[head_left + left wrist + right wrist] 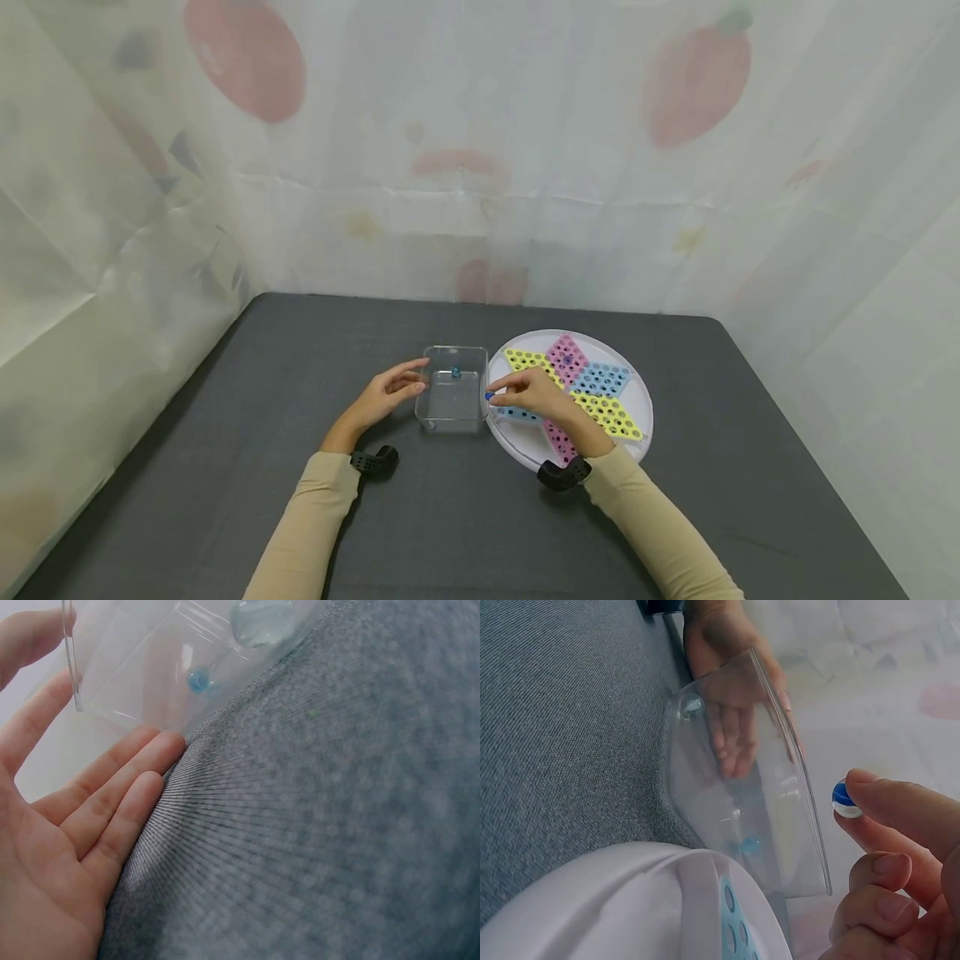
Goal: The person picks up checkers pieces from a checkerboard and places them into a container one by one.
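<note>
The right hand [534, 393] pinches a blue marble [843, 799] between thumb and fingertip, just beside the clear box [452, 398] and over the round white board's [637, 392] edge. The left hand [390, 392], fingers straight and together, touches the box's far wall on the dark surface [225, 467].

Soft, even light fills the head view, diffused by the pale curtain [480, 150] all around; shadows under the arms on the dark worktop [465, 517] are faint. The edges bend with wide-angle distortion, and the curtain's prints look washed out. In the left wrist view the hand [67, 847] is sharp enough, while the clear box [172, 660] above it is bright and hazy. In the right wrist view the background is overexposed, the near fingers [900, 817] are slightly soft, and the box wall carries pale glare.
</note>
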